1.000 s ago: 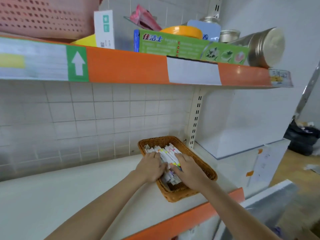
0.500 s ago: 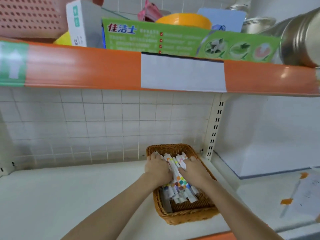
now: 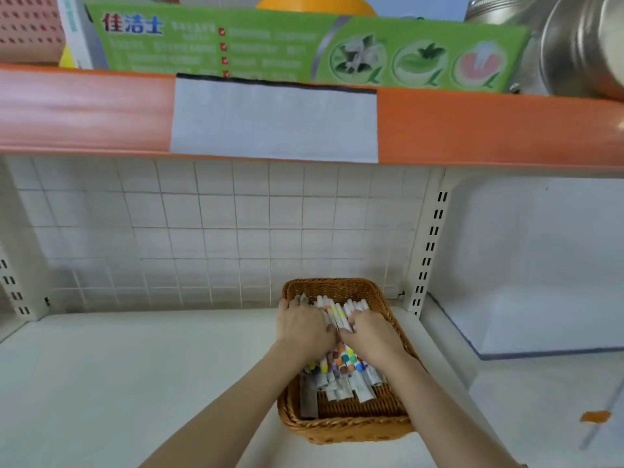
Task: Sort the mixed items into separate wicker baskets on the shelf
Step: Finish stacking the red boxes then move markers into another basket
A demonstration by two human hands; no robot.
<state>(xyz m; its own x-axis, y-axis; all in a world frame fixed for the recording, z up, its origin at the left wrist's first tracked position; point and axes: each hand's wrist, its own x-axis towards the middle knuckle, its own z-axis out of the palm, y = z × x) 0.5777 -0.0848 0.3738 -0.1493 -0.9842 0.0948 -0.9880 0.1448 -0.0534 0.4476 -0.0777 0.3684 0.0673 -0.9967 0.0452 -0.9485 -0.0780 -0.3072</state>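
Head view: 1 wicker basket holds the task's items, at 6 o'clock of centre on the lower shelf.
Markers: white barrels with coloured caps, lying side by side along the basket's long axis, a layout that suits a single-type bundle.
Left hand: palm down on the bundle's left side, fingers reaching toward the 12 o'clock rim; it presses on the markers, judged to square them up.
Right hand: palm down on the right side, fingers curled over the marker tops; the 2 hands meet at the thumbs.
Lower shelf: white surface; basket sits close to the tiled back wall, near the slotted upright at 3 o'clock.
Upper shelf: orange edge at 12 o'clock, carrying a green carton and a metal tin.
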